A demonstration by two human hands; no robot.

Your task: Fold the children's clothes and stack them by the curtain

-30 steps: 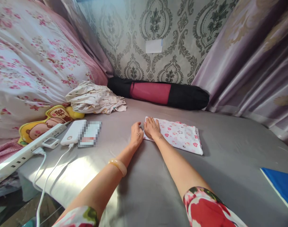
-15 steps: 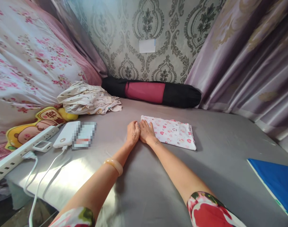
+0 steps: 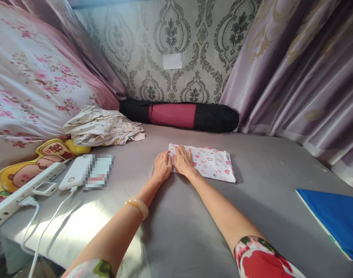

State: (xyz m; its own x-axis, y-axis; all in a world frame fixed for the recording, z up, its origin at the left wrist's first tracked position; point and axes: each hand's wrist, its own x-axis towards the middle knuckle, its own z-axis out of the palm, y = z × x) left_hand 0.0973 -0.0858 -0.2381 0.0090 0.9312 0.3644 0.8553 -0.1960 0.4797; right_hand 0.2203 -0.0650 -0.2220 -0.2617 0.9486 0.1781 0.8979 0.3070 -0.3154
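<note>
A folded white cloth with small pink prints (image 3: 211,162) lies flat on the grey bed sheet (image 3: 193,224). My right hand (image 3: 182,161) rests palm down on the cloth's left end, fingers stretched out. My left hand (image 3: 162,166) lies beside it at the cloth's left edge, fingers flat on the sheet and touching the edge. A pale bangle (image 3: 137,205) sits on my left wrist. Neither hand holds anything.
A crumpled pale garment (image 3: 102,126) lies at the back left, by a floral quilt (image 3: 34,81). A black and red rolled bag (image 3: 179,115) lies along the wall. A power strip (image 3: 22,189), power bank (image 3: 71,177) and cables sit at the left; a blue sheet (image 3: 335,216) at the right.
My hands slid back toward me off the cloth half a second ago, and now they are forward again with my right palm on the cloth's left end. The view shifted slightly.
</note>
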